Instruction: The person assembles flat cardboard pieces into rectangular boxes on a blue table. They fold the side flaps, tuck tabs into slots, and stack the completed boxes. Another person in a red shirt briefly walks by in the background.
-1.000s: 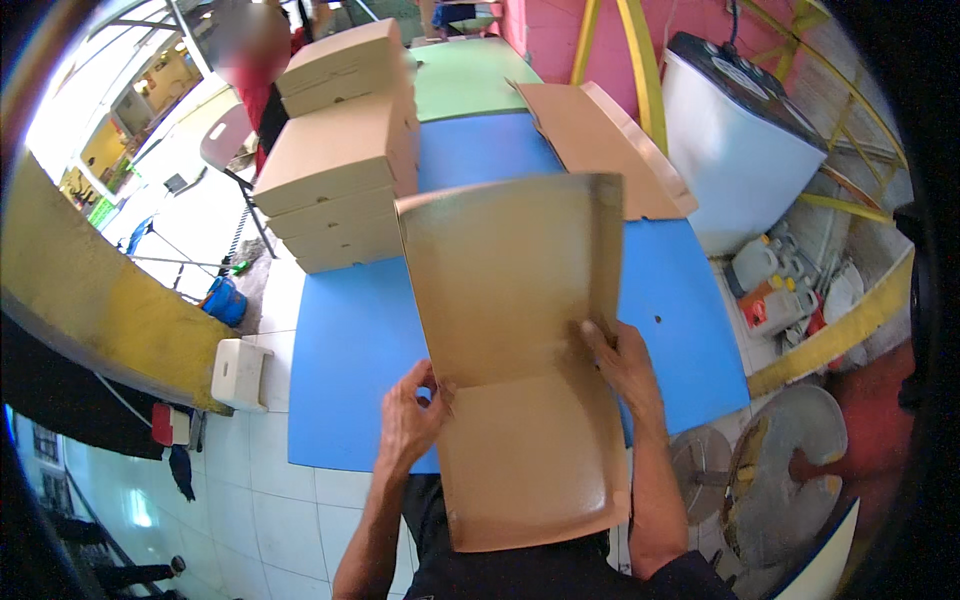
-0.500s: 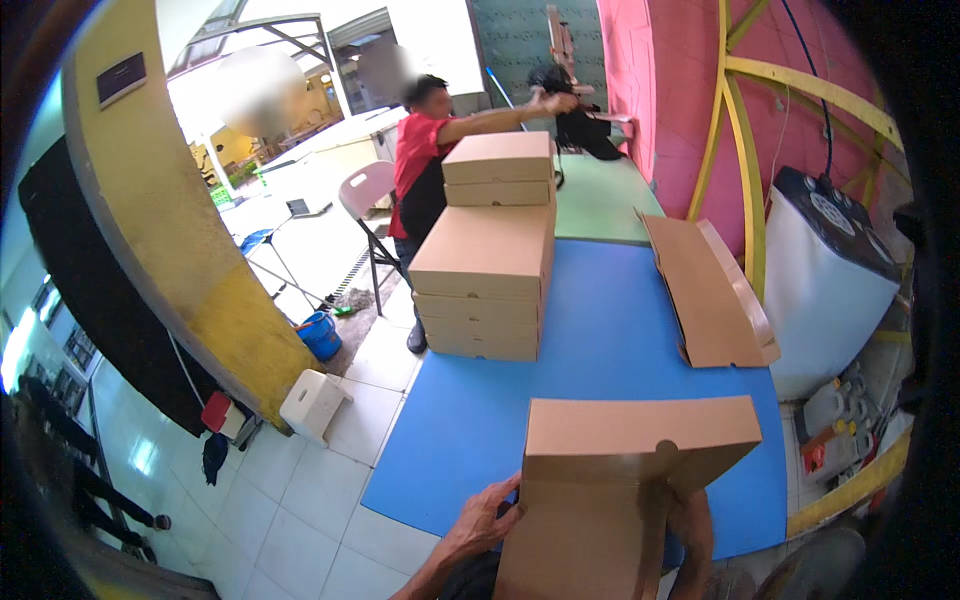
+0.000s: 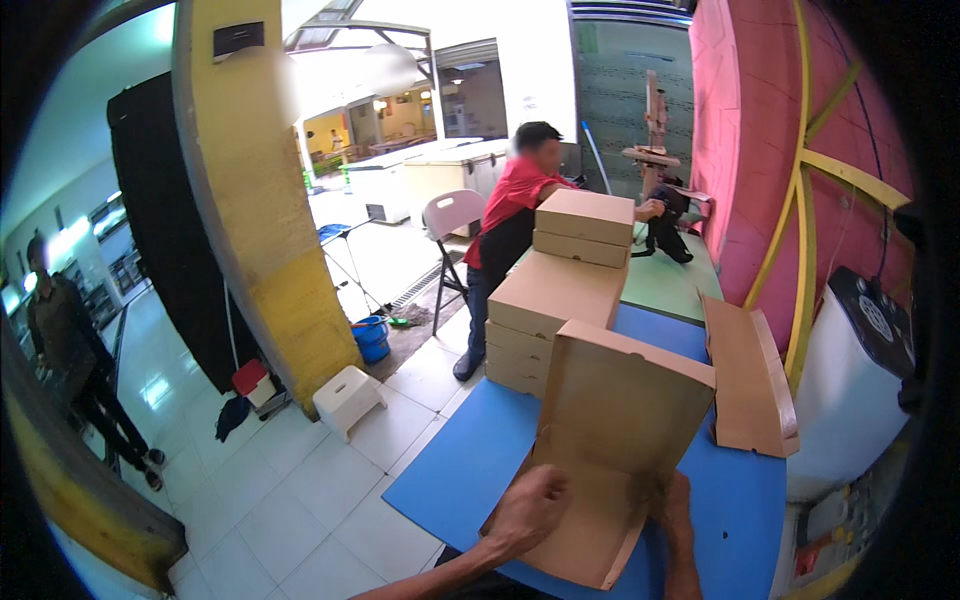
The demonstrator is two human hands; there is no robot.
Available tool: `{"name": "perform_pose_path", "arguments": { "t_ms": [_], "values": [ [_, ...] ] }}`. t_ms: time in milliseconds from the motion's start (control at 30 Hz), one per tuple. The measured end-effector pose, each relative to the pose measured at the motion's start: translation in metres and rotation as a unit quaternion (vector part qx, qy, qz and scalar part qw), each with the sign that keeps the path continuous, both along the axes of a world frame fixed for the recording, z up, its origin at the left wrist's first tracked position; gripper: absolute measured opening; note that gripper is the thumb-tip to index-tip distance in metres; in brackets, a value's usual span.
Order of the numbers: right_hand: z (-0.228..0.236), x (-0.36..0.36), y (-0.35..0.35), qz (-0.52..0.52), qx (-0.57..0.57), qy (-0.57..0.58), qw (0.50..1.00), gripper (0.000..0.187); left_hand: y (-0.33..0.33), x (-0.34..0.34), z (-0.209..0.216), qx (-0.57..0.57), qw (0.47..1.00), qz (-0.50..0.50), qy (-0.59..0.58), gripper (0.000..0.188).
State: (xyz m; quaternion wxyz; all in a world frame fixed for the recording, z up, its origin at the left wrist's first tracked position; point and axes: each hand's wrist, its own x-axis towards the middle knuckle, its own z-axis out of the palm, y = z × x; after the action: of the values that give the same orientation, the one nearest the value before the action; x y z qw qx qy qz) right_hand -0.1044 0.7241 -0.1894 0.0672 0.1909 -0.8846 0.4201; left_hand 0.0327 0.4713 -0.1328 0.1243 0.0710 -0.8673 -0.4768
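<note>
A brown cardboard box (image 3: pixel 590 510) stands opened in front of me on the blue table, its lid (image 3: pixel 630 400) raised at the far side. Over the box's left part is my left hand (image 3: pixel 533 508), its fingers curled into a loose fist with nothing visible in them. My right hand (image 3: pixel 678 505) grips the box's right side wall; its fingertips are hidden by the cardboard. Just beyond the lid, a stack of closed cardboard boxes (image 3: pixel 555 285) rises from the table. To its right lies a flat, partly folded cardboard piece (image 3: pixel 745 375).
A co-worker in a red shirt (image 3: pixel 510 195) leans over the green table (image 3: pixel 665 285), one hand by a black bag (image 3: pixel 668 225). A white stool (image 3: pixel 348 395) and blue bucket (image 3: pixel 370 340) stand left. A washing machine (image 3: pixel 850 370) is right. Another person (image 3: pixel 70 340) stands far left.
My left hand has left the box's left edge and curled above its inside. The lid now stands taller in view. The view has swung left, and the co-worker's arm is lower.
</note>
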Motion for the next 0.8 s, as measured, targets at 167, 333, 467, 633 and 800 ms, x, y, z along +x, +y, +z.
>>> {"name": "perform_pose_path", "arguments": {
  "t_ms": [167,333,467,633,800],
  "values": [
    [0.003,0.009,-0.023,0.001,-0.116,-0.032,0.993,0.027,0.061,-0.095,-0.054,-0.023,0.976,-0.216,-0.035,0.041],
    [0.022,0.022,-0.009,0.024,-0.137,-0.199,0.97,0.029,0.094,-0.152,-0.108,0.073,0.964,-0.256,-0.008,0.046],
    [0.027,0.025,0.003,0.098,-0.159,-0.267,0.945,0.034,0.088,-0.155,-0.121,0.086,0.94,-0.264,0.197,0.043],
    [0.022,0.019,0.011,0.043,-0.238,-0.298,0.924,0.035,0.084,-0.159,-0.126,0.149,0.946,-0.283,0.046,0.038],
    [0.0,0.001,0.015,0.021,-0.256,-0.306,0.917,0.043,0.08,-0.164,-0.129,0.142,0.951,-0.273,-0.01,0.038]
  ]
}}
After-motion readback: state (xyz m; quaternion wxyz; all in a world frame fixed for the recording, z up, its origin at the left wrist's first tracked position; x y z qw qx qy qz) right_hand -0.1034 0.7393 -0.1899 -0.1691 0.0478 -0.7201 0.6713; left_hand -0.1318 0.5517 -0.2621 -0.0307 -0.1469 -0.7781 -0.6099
